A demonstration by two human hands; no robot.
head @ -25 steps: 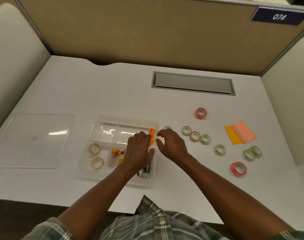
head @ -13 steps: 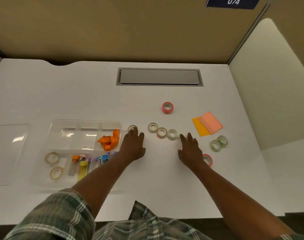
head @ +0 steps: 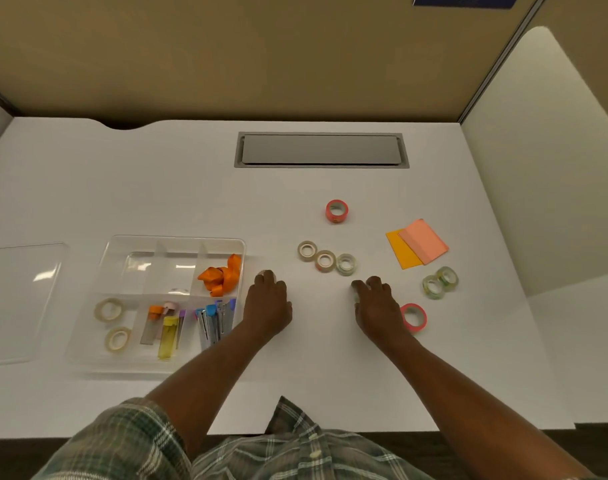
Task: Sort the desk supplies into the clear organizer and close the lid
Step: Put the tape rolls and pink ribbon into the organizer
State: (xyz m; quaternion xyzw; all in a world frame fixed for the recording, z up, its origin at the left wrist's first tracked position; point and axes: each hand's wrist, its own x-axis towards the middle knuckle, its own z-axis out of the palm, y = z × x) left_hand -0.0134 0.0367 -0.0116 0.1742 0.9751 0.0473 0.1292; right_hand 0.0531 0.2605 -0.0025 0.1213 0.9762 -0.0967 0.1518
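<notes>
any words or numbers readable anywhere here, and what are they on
"074", probably: white digits on the blue plate on the partition wall, their tops cut off by the picture's edge.
Any print on the tape rolls or on the items in the organizer: too small to read.

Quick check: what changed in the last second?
Both grips let go of the orange ribbon, now in the far right compartment of the clear plastic organizer, and moved right. The left grip covers a small tape roll beside the organizer; the right grip covers another, mostly hidden. Remaining tape rolls, sticky notes and clear lid stayed put.
</notes>
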